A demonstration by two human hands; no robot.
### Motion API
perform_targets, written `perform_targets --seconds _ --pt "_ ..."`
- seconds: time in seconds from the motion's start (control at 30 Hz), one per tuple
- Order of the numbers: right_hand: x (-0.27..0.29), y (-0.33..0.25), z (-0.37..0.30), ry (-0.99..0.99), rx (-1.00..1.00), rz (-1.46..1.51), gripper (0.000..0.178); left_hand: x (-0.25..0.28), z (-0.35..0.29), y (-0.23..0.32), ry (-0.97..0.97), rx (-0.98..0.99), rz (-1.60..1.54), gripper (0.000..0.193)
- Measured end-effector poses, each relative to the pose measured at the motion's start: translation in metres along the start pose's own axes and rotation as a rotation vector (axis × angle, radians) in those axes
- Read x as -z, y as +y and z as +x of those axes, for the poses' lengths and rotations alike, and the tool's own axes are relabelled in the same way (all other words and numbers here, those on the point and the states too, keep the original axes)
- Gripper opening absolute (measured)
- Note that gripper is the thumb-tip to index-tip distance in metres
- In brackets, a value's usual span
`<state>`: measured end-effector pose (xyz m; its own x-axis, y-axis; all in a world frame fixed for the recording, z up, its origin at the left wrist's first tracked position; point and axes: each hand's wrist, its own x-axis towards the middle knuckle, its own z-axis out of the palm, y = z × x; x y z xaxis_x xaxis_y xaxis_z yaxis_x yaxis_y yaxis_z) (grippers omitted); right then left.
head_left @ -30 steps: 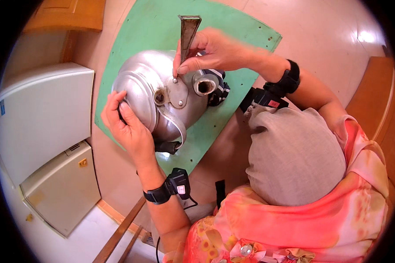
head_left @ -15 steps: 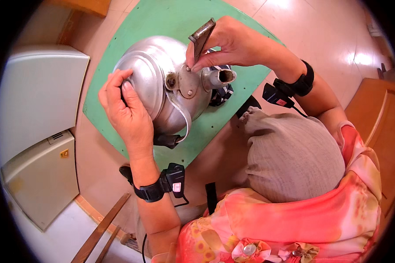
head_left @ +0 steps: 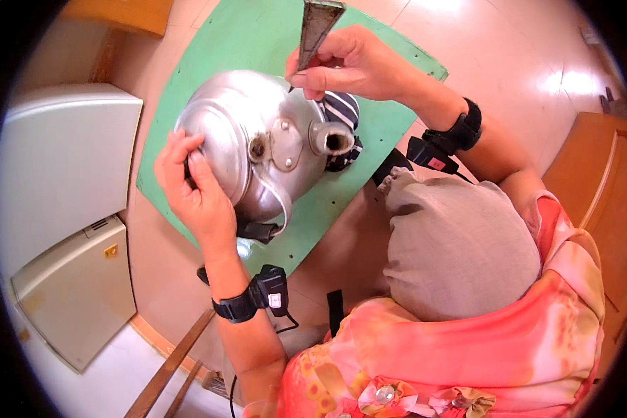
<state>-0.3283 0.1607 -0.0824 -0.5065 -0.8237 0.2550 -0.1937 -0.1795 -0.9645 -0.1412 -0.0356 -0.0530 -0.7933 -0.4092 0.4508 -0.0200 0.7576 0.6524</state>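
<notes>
Kettle (head_left: 266,115): rounded, silver metal, worn grey around the spout (head_left: 336,143); is lying tilted on the green worktop (head_left: 209,56), lid (head_left: 219,150) facing left. Scraper (head_left: 317,31): wedge-shaped; is running far to near, narrow end meeting the kettle's far side. Right grip (head_left: 359,66): is pinching the scraper, kettle lying near-left. Left grip (head_left: 195,188): is holding the kettle by its lid. Striped cloth (head_left: 341,108): is lying right.

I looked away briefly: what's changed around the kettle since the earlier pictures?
The right hand, gripping the wedge-shaped tool, has moved away from the riveted plate on the kettle, toward the picture's top. Nothing was let go; the left hand stays on the lid.
</notes>
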Motion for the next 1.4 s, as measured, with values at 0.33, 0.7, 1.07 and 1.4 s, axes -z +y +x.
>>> perform_targets --seconds 0.33,0.7,1.07,1.4 --pt "0.022 0.01 -0.021 -0.041 0.265 -0.416 0.03 0.013 0.001 -0.012 -0.085 -0.058 -0.187 0.011" --pt "0.014 -0.026 -0.031 -0.296 -0.1 0.073 0.025 0.012 -0.014 -0.001 -0.058 -0.141 -0.024 0.016" --pt "-0.006 -0.03 -0.02 -0.289 0.541 -0.695 0.027 0.014 -0.012 -0.003 -0.048 -0.149 0.017 0.02" --pt "-0.014 -0.033 -0.017 -0.269 0.53 -0.66 0.016 0.01 -0.011 -0.003 0.025 -0.111 -0.057 0.017"
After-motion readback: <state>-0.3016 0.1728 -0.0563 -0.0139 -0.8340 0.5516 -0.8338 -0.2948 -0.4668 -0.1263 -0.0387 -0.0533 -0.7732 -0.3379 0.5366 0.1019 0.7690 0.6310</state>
